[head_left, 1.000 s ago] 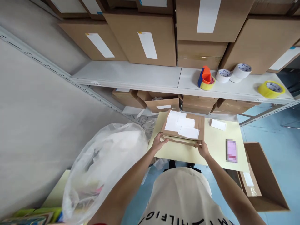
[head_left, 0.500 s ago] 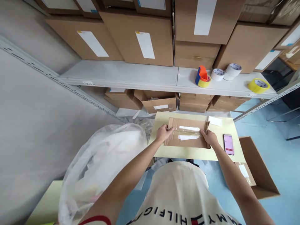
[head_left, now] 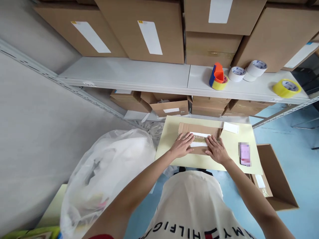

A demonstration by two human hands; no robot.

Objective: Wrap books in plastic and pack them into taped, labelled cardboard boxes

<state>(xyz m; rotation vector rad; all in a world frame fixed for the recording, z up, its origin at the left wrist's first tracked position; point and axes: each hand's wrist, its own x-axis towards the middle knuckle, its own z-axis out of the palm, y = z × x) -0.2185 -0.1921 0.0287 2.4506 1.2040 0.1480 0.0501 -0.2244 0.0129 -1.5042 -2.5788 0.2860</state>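
A flat brown cardboard parcel (head_left: 199,130) lies on a pale yellow table (head_left: 169,139) in front of me, its upper face crossed by clear tape and white label strips. My left hand (head_left: 183,146) rests flat on the parcel's left part, fingers stretched out. My right hand (head_left: 216,149) lies flat on its right part, fingers spread. Neither hand holds anything.
A white label (head_left: 230,127) and a phone (head_left: 245,154) lie on the table to the right. An open carton (head_left: 276,179) stands on the blue floor at right, a big clear plastic bag (head_left: 104,176) at left. Tape rolls (head_left: 286,88) and a tape dispenser (head_left: 218,77) sit on the shelf under stacked cartons.
The parcel was flipped over and laid down on the table. Both hands left its ends and now press flat on its top face.
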